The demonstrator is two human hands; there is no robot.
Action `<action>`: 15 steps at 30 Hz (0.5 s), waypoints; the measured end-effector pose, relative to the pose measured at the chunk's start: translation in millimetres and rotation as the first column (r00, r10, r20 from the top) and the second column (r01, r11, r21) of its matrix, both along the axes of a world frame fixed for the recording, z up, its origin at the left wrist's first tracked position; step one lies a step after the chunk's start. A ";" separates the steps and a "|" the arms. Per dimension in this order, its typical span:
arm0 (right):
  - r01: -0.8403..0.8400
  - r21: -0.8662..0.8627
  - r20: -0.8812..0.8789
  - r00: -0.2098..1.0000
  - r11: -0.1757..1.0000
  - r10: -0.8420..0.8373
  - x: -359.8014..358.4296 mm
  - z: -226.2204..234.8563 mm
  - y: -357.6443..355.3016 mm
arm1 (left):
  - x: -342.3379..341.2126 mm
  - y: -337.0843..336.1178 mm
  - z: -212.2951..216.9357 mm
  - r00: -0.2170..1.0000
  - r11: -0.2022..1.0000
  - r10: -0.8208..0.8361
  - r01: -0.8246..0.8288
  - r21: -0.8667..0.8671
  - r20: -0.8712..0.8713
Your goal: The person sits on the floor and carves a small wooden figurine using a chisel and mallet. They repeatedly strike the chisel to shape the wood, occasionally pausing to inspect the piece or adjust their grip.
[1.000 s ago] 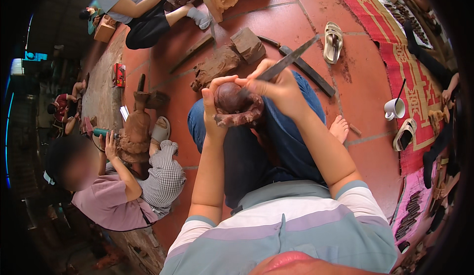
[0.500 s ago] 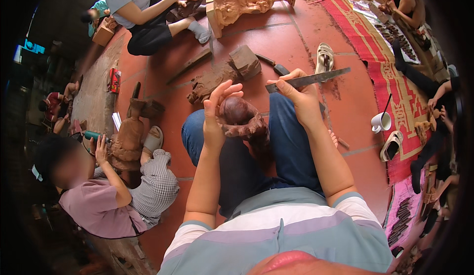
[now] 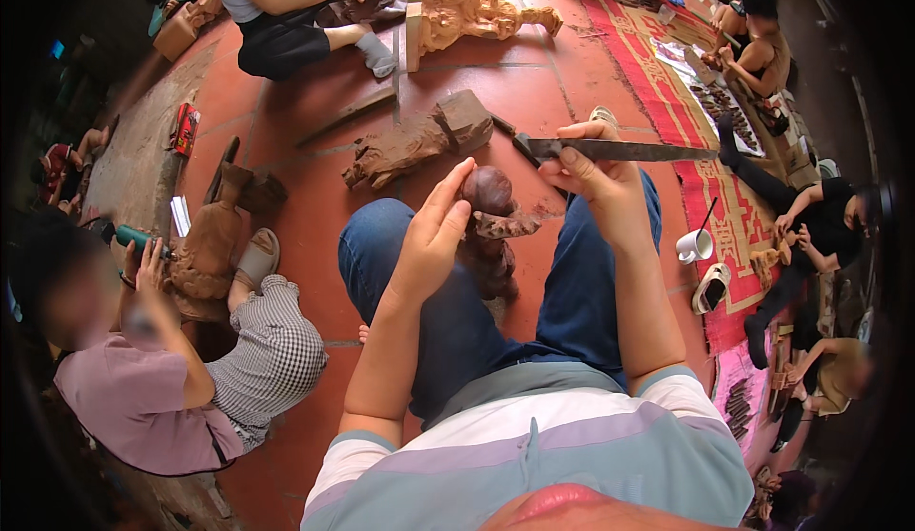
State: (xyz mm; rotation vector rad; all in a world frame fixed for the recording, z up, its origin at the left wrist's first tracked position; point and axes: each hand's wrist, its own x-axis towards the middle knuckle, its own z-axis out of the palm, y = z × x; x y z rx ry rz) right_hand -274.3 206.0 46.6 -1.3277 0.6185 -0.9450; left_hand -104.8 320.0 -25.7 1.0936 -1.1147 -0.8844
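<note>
A dark brown wood carving (image 3: 494,231) with a smooth round top stands between my knees. My left hand (image 3: 434,231) lies along its left side, fingers stretched out and tips at the round top; whether they press on it I cannot tell. My right hand (image 3: 600,169) is closed around a long flat metal strip (image 3: 658,152), like a file or blade, held level to the right above my right knee. Its tapered end points right, and its other end sits above the carving's right side.
Ahead on the red tiles lie a rough carved wood block (image 3: 419,140) and a long wooden bar (image 3: 345,116). A large pale carving (image 3: 481,21) lies beyond. At left, a person works on a carving (image 3: 205,245). A white mug (image 3: 694,247) and sandals (image 3: 711,288) stand at right.
My left hand has moved from hovering open beside the round top to lying closer along it. The metal strip has turned level. The view has shifted somewhat.
</note>
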 end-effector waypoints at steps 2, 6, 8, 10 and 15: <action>-0.125 0.007 -0.021 0.992 0.992 0.125 8.8 6.8 13.5 | 2.0 5.8 -1.6 0.997 0.997 -0.082 0.082 0.013 0.002; -0.359 -0.294 -0.228 0.926 0.886 0.300 26.8 10.4 19.5 | -2.6 10.6 3.9 0.988 0.997 -0.015 0.003 0.080 0.152; -0.421 -0.393 -0.354 0.890 0.817 0.288 29.9 9.3 17.2 | -1.5 10.5 6.4 0.991 0.994 -0.001 -0.014 0.107 0.131; -0.430 -0.465 -0.318 0.897 0.774 0.307 30.4 -6.4 -3.0 | -2.2 5.4 0.3 0.989 0.998 0.052 -0.058 0.037 0.139; -0.240 -0.100 -0.207 0.954 0.966 0.216 -3.9 9.5 -29.7 | -5.0 2.9 -9.4 0.985 0.993 0.092 -0.101 0.059 0.144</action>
